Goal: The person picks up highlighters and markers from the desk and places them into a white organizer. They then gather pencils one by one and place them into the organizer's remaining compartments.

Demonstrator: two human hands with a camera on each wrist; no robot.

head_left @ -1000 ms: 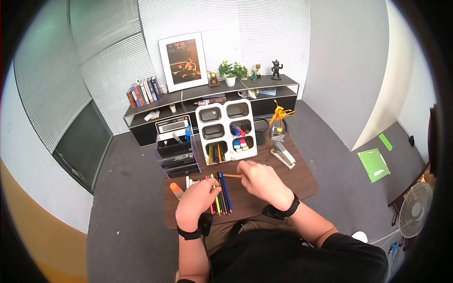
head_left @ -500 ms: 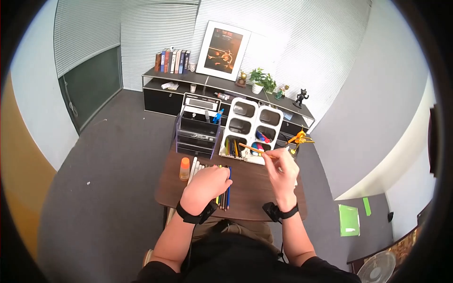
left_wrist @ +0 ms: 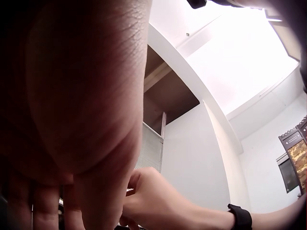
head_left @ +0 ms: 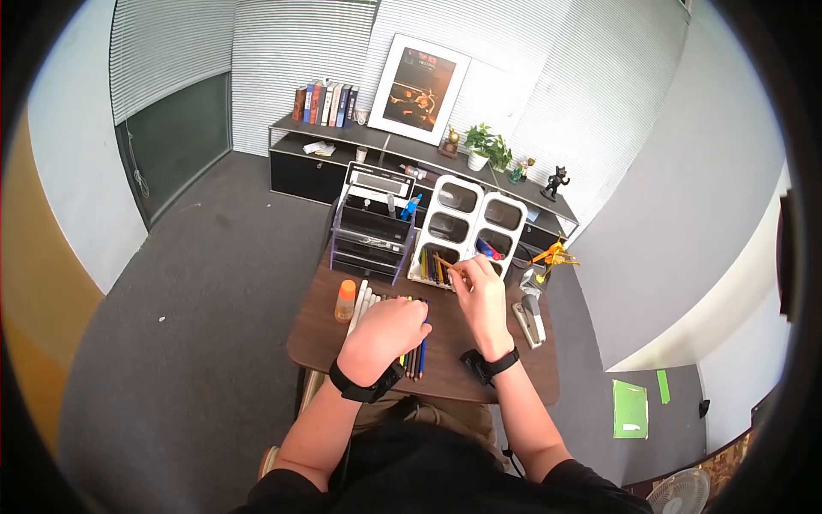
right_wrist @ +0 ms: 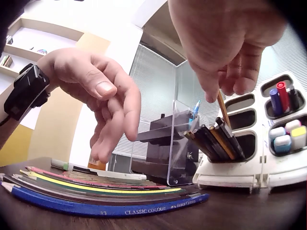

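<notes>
My right hand (head_left: 482,295) pinches a tan wooden pencil (right_wrist: 223,111) between thumb and fingers. The pencil's lower end is at the front left compartment of a white organizer (right_wrist: 230,182), among several dark and tan pencils (right_wrist: 220,143) standing there. Over a row of coloured pencils on the table hovers my left hand (head_left: 385,334), its fingers loosely bent and holding nothing in the right wrist view. Nearest in that row lies a blue pencil (right_wrist: 139,211), with a yellow pencil (right_wrist: 110,184) behind it. White pens (head_left: 363,295) lie left of the row.
An orange-capped bottle (head_left: 345,301) stands at the table's left. Behind it is a clear drawer unit (head_left: 368,236). A stapler (head_left: 529,321) and a golden figure (head_left: 556,254) are on the right. The organizer's right column holds markers (right_wrist: 283,96) and highlighters (right_wrist: 282,143).
My right hand has lifted the tan pencil from over the table and carried it to the organizer's front left compartment. The left hand stays over the pencil row. The head view has turned.
</notes>
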